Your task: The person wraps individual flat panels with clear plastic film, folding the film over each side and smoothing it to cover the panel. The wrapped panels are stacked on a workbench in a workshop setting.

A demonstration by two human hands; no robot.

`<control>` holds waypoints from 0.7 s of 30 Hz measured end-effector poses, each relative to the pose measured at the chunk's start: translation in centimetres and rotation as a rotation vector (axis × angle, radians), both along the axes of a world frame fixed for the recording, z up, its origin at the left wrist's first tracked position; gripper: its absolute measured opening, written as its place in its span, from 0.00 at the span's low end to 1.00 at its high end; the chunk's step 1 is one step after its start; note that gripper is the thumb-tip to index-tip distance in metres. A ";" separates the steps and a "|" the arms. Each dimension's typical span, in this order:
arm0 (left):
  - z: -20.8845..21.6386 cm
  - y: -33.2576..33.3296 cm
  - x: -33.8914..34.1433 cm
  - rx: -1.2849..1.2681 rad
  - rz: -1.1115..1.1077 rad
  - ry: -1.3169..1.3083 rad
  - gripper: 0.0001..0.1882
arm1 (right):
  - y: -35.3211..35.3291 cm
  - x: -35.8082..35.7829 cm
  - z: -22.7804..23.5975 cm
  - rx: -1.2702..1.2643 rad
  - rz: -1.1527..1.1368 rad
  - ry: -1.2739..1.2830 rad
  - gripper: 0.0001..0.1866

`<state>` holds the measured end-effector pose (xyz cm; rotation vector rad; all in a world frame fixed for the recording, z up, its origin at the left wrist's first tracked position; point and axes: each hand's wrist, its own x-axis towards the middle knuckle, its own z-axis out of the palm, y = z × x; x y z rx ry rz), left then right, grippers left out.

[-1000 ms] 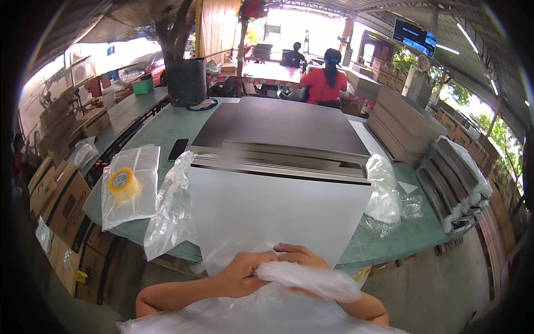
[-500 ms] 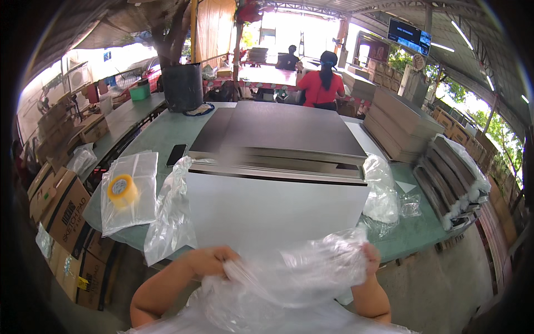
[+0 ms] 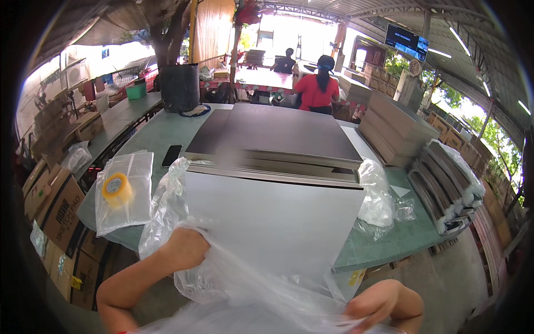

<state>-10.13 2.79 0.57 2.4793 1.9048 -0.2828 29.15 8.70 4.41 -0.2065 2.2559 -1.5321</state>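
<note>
Plastic: head view; clear, loose, spread between both hands, at the near edge of the tabletop and partly covering the white board.
Left hand: raised; fingers curled, clenched on the plastic's upper left part.
Right hand: lower, at the plastic's right end; fingers bent against it, but I cannot tell whether they grip.
White board: on the near side of the dark boards.
Crumpled wrap: just right of the white board.
Tape: yellow roll, resting on clear bags at the left.
Phone: dark, flat, between the clear bags and the dark boards.
Right side: grey stack; wrapped bundles nearer.
Far side: black bin; person in red, back turned.
</note>
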 end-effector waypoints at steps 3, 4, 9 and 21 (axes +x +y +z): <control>1.3 0.2 -1.0 0.186 -0.096 -0.060 0.09 | 1.8 1.1 -0.7 0.596 -0.492 -0.088 0.20; 1.4 0.0 -0.6 0.210 -0.135 -0.110 0.08 | 2.9 0.9 -0.5 0.761 -0.626 -0.225 0.21; -1.2 -6.6 8.5 0.018 -0.907 -0.511 0.05 | 5.5 0.8 1.6 1.490 -0.845 -0.357 0.18; 2.0 1.8 -2.2 0.536 -0.184 -0.037 0.05 | -4.5 -2.6 4.7 0.642 -0.140 -0.372 0.12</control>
